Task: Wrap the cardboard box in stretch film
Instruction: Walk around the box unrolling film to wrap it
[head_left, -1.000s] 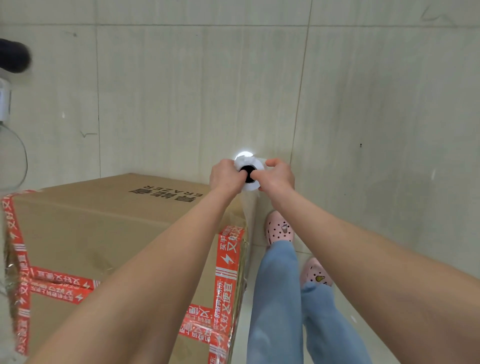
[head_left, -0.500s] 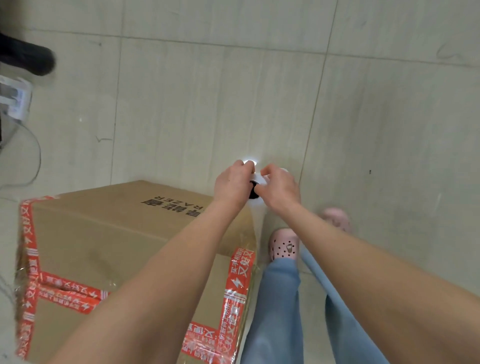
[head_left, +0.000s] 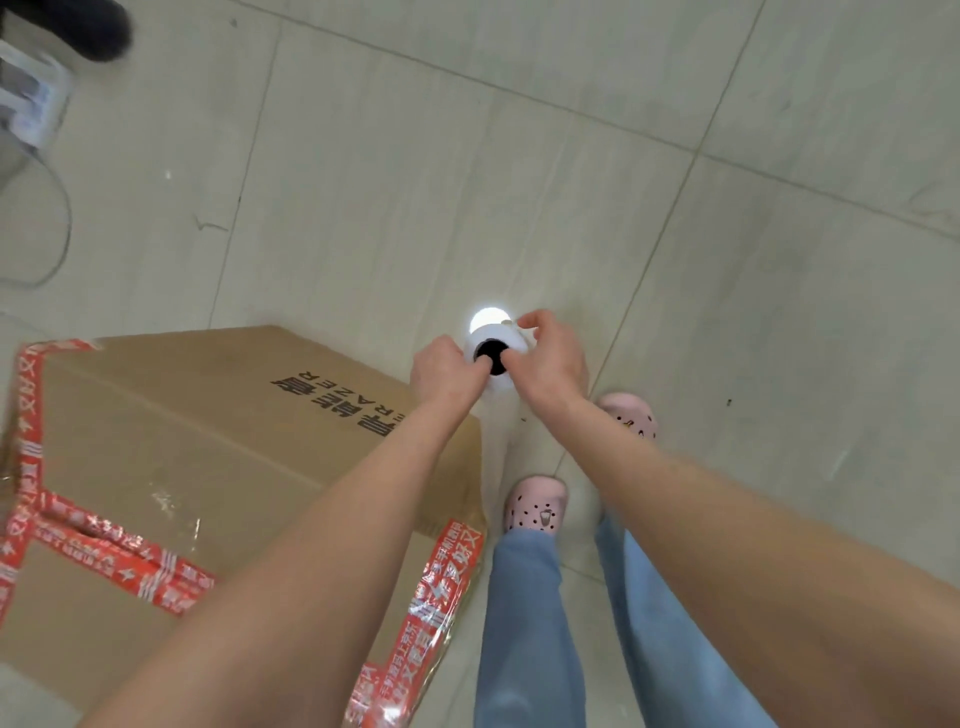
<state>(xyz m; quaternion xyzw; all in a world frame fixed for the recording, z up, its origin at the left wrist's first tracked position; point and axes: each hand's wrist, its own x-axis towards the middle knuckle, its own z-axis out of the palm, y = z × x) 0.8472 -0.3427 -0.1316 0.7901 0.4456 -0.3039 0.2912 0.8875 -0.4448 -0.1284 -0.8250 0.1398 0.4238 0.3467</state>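
Observation:
A large cardboard box (head_left: 218, 447) with red printed tape and black lettering stands on the floor at the lower left. Clear film glints over its top and near edge. Beyond its right corner I hold a white stretch film roll (head_left: 493, 358) upright, its dark core hole facing me. My left hand (head_left: 447, 371) grips the roll's left side with a finger at the core. My right hand (head_left: 545, 358) grips its right side, fingers curled over the top rim. A thin sheet of film runs down from the roll along the box's right corner.
Pale tiled floor (head_left: 727, 312) spreads all around. My feet in pink clogs (head_left: 535, 506) stand right of the box. At the top left lie a black object (head_left: 78, 23), a white device (head_left: 31, 98) and a thin cable (head_left: 52, 249).
The view has tilted down and turned; the box and my feet now sit lower and rotated. Both hands keep hold of the roll, carried around the box's right corner.

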